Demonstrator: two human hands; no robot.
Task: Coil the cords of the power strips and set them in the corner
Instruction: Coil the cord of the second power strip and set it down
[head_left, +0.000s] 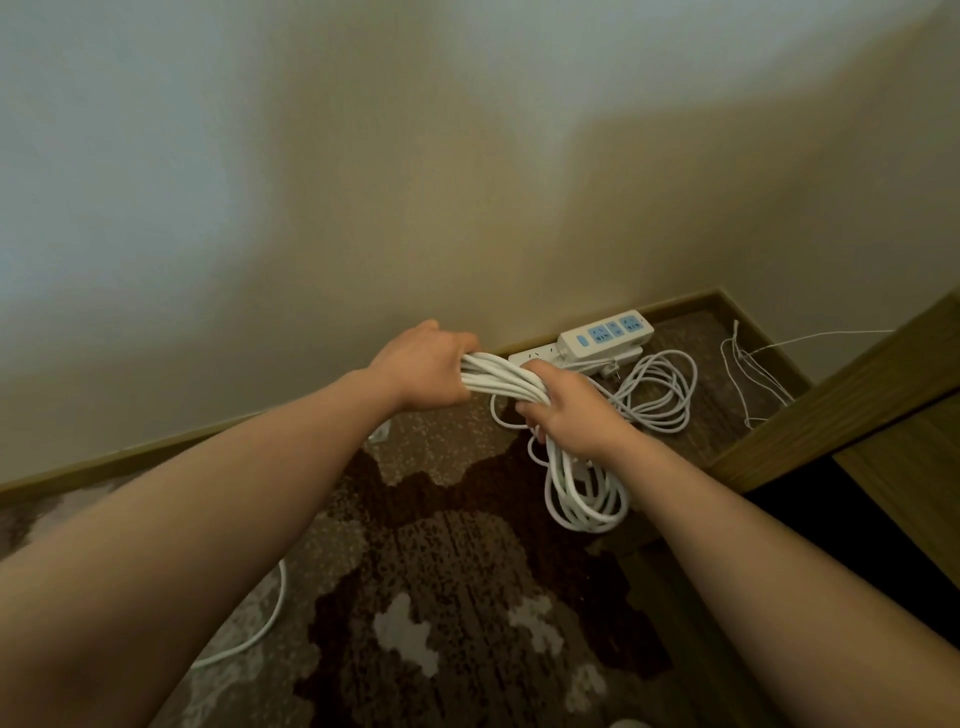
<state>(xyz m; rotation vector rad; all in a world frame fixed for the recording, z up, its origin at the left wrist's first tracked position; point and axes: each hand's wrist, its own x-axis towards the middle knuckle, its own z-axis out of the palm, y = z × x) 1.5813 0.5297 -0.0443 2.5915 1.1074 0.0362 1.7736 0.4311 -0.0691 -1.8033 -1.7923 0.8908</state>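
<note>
A thick white coiled cord (498, 379) stretches between both hands above the carpet. My left hand (423, 366) grips one end of the bundle and my right hand (569, 410) grips the other, with several loops (584, 499) hanging below the right wrist. In the corner lie two white power strips, one with blue sockets (605, 332) stacked on another (532, 355). Beside them a thinner white cord (657, 395) rests coiled on the floor. Another white cord (260, 629) trails across the carpet under my left forearm.
The brown patterned carpet (441, 571) meets a beige wall with a wooden baseboard (156, 454). A wooden door frame or cabinet edge (852, 400) stands at the right. A thin white wire (748, 364) lies loose in the far right corner.
</note>
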